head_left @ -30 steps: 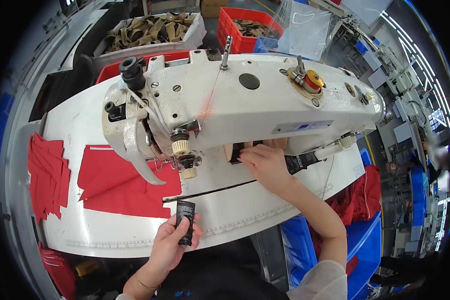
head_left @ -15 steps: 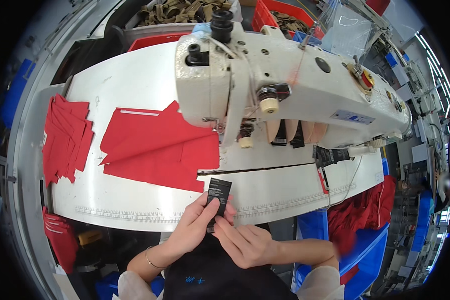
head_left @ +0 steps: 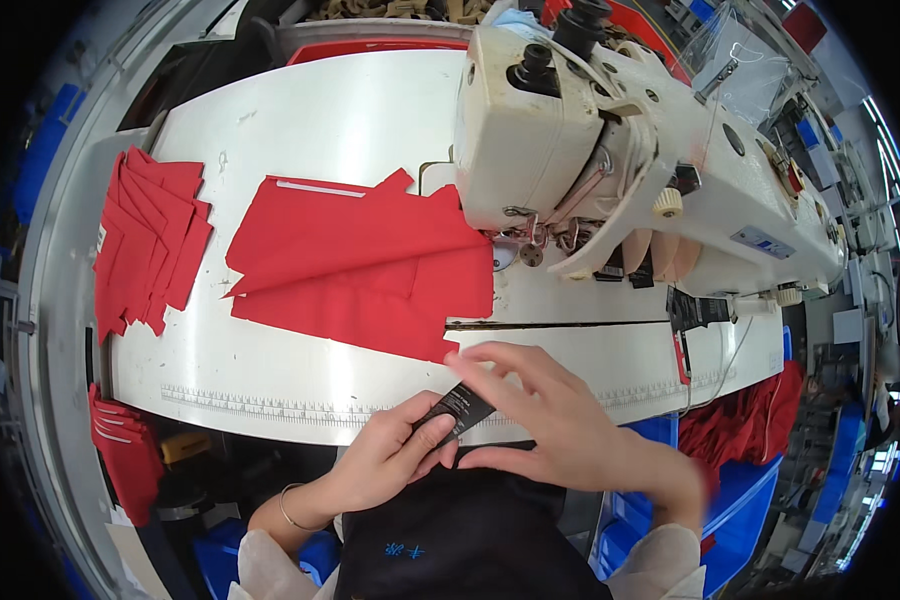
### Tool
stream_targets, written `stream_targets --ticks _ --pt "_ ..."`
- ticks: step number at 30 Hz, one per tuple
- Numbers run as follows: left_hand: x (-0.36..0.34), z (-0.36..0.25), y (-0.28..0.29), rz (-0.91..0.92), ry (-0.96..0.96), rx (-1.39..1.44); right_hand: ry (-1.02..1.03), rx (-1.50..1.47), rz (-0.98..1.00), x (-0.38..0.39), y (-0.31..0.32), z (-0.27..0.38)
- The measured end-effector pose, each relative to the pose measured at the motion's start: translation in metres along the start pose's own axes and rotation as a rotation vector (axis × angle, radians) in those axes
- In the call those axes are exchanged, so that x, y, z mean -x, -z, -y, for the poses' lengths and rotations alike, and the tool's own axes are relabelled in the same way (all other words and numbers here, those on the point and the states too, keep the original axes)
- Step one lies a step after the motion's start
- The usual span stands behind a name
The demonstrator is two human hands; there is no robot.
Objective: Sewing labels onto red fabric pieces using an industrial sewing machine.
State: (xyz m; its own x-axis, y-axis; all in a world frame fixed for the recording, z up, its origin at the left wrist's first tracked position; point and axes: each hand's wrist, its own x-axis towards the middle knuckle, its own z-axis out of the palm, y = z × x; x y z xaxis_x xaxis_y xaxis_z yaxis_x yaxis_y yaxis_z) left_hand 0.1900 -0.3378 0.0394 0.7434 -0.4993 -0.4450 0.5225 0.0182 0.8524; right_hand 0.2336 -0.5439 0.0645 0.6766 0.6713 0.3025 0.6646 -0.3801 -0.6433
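A black fabric label point(head_left: 466, 407) with pale print is pinched in my left hand point(head_left: 388, 455), over the front edge of the table. My right hand point(head_left: 565, 415) arches over it with thumb and fingers wide apart. Its fingertips are at the label's upper end; whether they touch it I cannot tell. Ahead, a red fabric piece point(head_left: 360, 270) lies partly folded, its right end beside the needle area of the white sewing machine point(head_left: 540, 140).
More red pieces point(head_left: 155, 240) lie fanned at the table's left. Black labels point(head_left: 705, 311) lie by the machine's right end, beside red-handled snips point(head_left: 682, 358). A blue bin point(head_left: 740, 500) with red fabric stands below right. A ruler strip point(head_left: 260, 402) runs along the front edge.
My right hand has let go of the label's lower end, risen and spread over its top. The label has tilted in my left hand. The view has shifted, showing the machine farther right.
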Motion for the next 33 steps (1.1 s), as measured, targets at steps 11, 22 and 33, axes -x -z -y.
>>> stream_targets --ticks 11,22,33 --pt "-0.007 -0.002 -0.003 -0.050 -0.095 -0.152 -0.169 -0.076 -0.183 0.029 -0.031 0.003" --pt "-0.007 -0.005 -0.006 -0.020 -0.074 -0.121 -0.134 -0.067 -0.180 0.034 -0.027 0.004" --pt "-0.008 -0.016 0.006 0.093 0.075 0.078 0.321 0.238 -0.156 0.025 -0.002 -0.019"
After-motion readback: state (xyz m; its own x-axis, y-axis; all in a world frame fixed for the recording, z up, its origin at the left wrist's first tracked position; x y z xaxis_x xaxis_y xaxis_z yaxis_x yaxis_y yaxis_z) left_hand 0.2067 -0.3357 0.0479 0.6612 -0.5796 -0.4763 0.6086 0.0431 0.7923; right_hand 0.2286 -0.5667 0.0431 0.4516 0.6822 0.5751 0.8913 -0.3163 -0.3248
